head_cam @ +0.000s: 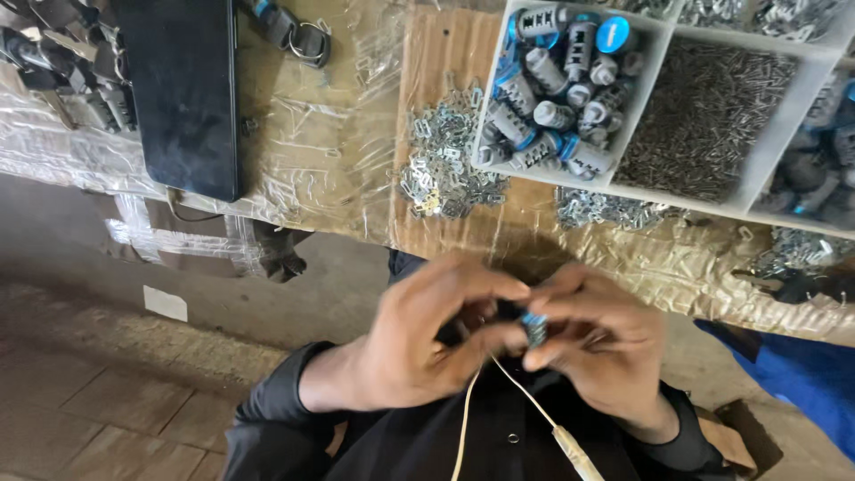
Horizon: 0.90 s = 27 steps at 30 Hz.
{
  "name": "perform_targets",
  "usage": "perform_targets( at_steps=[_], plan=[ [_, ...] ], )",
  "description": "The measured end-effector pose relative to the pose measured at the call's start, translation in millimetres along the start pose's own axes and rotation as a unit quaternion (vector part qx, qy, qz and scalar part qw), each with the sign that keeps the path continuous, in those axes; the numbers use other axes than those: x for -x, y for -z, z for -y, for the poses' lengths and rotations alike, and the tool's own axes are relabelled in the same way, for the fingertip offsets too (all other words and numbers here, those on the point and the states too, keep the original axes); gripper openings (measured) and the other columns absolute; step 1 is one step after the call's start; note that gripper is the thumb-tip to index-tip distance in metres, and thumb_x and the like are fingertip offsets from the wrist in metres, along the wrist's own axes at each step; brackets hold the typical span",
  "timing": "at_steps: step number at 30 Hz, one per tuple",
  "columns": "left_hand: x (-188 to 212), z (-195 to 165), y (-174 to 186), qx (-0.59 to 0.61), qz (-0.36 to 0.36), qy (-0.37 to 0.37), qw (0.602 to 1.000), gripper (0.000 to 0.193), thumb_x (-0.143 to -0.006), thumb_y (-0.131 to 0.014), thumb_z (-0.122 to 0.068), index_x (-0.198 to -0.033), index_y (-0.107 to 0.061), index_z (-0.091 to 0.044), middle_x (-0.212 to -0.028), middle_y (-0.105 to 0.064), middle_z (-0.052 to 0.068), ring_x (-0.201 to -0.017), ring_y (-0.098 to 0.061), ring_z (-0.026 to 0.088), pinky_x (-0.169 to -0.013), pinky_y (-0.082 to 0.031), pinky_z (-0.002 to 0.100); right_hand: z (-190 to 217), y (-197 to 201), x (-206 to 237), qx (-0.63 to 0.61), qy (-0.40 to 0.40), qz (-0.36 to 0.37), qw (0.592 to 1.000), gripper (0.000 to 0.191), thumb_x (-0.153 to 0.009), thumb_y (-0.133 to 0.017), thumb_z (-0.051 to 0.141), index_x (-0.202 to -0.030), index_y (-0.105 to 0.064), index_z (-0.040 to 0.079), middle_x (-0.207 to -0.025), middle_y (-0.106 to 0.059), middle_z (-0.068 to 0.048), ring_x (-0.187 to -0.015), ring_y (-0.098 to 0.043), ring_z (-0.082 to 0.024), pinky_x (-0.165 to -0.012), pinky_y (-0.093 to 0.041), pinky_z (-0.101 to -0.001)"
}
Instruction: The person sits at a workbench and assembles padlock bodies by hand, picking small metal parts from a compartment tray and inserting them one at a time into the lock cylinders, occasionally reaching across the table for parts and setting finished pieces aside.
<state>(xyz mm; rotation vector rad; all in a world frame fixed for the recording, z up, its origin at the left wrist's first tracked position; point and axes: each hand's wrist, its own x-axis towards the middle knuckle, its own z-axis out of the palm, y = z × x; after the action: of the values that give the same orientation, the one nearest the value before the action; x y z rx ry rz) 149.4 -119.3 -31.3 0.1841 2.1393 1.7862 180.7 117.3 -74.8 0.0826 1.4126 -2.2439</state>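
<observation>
1. The left hand (419, 343) and the right hand (592, 343) meet in front of the person's dark shirt, below the edge of the counter (338, 134).
2. Both hands pinch one small lock cylinder (534, 327), grey with a blue band, between fingertips and thumbs; most of it is hidden by the fingers.
3. A pale cord (525, 401) hangs just under the hands.
4. On the counter, a white divided tray (646, 76) holds more grey-and-blue cylinders (561, 89) in its left compartment and a heap of small metal pins (704, 116) in the middle one.
5. Loose metal clips (445, 165) lie on the cardboard just beside the tray's left wall.
6. A flat black rectangular slab (187, 89) lies far left on crinkled clear plastic wrap, with keys (62, 71) beside it.
</observation>
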Motion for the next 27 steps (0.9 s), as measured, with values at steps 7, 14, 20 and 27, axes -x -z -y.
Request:
perform_targets(
  at_steps=[7,14,20,27],
  plan=[
    [-16,-2,-4,-0.444,-0.073,-0.142,0.882,0.035,-0.092,-0.079,-0.024,-0.121,-0.073,-0.006,-0.113,-0.059,0.012,-0.101,-0.061,0.03,-0.085,-0.054,0.04,8,10,16,-0.035,0.026,-0.039,0.998,0.035,-0.091,-0.08,-0.004,-0.125,-0.07,-0.004,-0.126,-0.065,-0.022,-0.097,-0.077,-0.027,-0.079,-0.072,-0.038],
    [2,20,-3,-0.416,0.019,-0.223,0.881,0.037,-0.078,-0.075,-0.011,-0.114,-0.073,-0.004,-0.122,-0.064,0.012,-0.112,-0.064,0.03,-0.092,-0.058,0.039,16,34,39,-0.018,0.047,-0.094,0.994,0.033,-0.09,-0.08,-0.005,-0.122,-0.071,-0.003,-0.121,-0.065,-0.021,-0.093,-0.076,-0.025,-0.079,-0.071,-0.0384],
    [-9,16,-20,-0.268,0.02,-0.285,0.92,0.035,-0.075,-0.07,0.003,-0.11,-0.068,0.0,-0.111,-0.068,0.012,-0.1,-0.07,0.032,-0.088,-0.061,0.042,14,53,46,-0.038,0.054,-0.08,0.995,0.041,-0.087,-0.08,-0.012,-0.125,-0.07,-0.002,-0.121,-0.064,-0.021,-0.094,-0.076,-0.026,-0.082,-0.071,-0.0409],
    [-27,-11,-63,0.002,0.026,-0.126,0.992,0.019,-0.084,-0.072,0.011,-0.101,-0.069,0.002,-0.098,-0.075,0.011,-0.089,-0.077,0.023,-0.078,-0.066,0.034,21,66,57,-0.063,0.085,-0.094,0.99,0.043,-0.09,-0.08,-0.009,-0.131,-0.067,0.0,-0.126,-0.062,-0.021,-0.098,-0.075,-0.026,-0.081,-0.071,-0.0378]
  ],
)
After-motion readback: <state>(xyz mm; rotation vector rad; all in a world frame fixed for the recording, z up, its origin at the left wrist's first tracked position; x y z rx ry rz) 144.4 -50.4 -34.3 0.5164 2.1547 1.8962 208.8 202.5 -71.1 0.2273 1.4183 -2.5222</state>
